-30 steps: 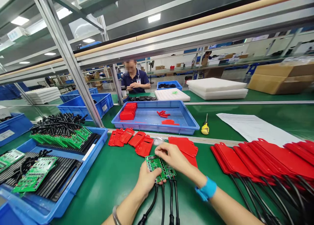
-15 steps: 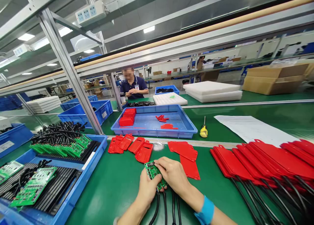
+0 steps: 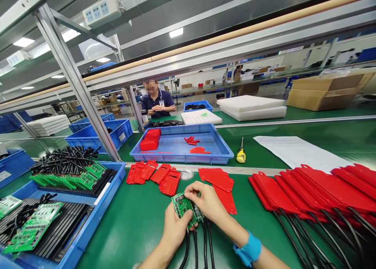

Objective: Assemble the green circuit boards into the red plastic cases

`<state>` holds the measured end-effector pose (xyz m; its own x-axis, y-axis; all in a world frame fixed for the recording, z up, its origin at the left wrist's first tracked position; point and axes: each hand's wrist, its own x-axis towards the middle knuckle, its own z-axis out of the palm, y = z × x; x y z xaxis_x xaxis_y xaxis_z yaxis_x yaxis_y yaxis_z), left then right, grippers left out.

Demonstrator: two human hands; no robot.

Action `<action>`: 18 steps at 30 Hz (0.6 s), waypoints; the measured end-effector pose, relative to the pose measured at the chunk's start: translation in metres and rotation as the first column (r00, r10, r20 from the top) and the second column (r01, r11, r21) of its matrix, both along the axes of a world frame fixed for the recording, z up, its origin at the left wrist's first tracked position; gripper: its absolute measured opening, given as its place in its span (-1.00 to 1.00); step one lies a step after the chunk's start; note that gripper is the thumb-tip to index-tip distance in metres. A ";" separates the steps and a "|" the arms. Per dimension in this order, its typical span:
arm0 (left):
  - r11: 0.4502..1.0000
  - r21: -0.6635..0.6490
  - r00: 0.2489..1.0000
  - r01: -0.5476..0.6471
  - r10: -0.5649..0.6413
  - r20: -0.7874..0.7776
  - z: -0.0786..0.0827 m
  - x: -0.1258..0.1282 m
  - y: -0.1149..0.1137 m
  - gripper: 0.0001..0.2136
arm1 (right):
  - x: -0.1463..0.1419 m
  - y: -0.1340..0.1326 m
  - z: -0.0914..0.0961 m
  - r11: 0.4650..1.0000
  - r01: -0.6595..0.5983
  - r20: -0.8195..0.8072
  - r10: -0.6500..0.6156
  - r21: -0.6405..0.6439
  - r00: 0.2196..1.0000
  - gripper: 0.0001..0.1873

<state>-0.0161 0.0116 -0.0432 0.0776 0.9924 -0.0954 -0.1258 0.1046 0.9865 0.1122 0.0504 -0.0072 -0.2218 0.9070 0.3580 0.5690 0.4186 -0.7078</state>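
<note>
A green circuit board (image 3: 185, 208) with several black cables (image 3: 196, 245) trailing toward me is held over the green mat. My left hand (image 3: 173, 226) grips its lower left side, thumb on top. My right hand (image 3: 207, 201), with a blue wristband, pinches the board's top edge with curled fingers. Red plastic covers (image 3: 160, 174) lie just beyond the board, and flat red sheets (image 3: 220, 183) lie to its right.
A blue bin (image 3: 88, 222) at left holds green boards with black cables. A blue tray (image 3: 217, 153) with red parts sits ahead, a yellow screwdriver (image 3: 241, 154) and a paper sheet (image 3: 296, 151) beside it. Finished red units with cables (image 3: 308, 194) fill the right. A person sits opposite.
My right hand drew back onto the board half a second ago, then shifted its fingers up to the board's top edge. The view tilted slightly; the left hand's grip is unchanged.
</note>
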 end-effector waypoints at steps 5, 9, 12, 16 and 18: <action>1.000 0.017 0.999 0.010 -0.009 -0.038 -0.001 -0.001 0.000 -0.75 | -0.004 -0.007 0.001 1.000 0.001 0.052 -0.002 0.007 0.999 -0.82; 1.000 0.013 1.000 -0.007 0.007 0.000 -0.001 -0.004 0.005 -0.74 | -0.004 -0.011 0.008 0.990 -0.130 0.102 0.136 -0.063 0.986 -0.82; 0.999 -0.019 0.996 -0.046 0.047 0.071 -0.001 -0.007 0.010 -0.73 | 0.003 0.003 0.015 0.980 -0.165 0.156 0.181 -0.113 0.971 -0.78; 0.998 -0.044 0.983 -0.047 0.054 0.176 -0.001 -0.009 0.013 -0.63 | 0.009 0.049 0.013 0.995 0.030 0.291 -0.001 -0.094 0.957 -0.78; 0.995 -0.087 0.975 -0.054 0.072 0.211 0.001 -0.010 0.014 -0.58 | 0.008 0.073 0.006 0.986 0.140 0.365 -0.098 -0.092 0.926 -0.84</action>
<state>-0.0262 0.0258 -0.0423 0.0422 0.9857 -0.1631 -0.3418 0.1676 0.9247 0.1199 0.1236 -0.0017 -0.2036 0.9646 0.1677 0.8337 0.2606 -0.4868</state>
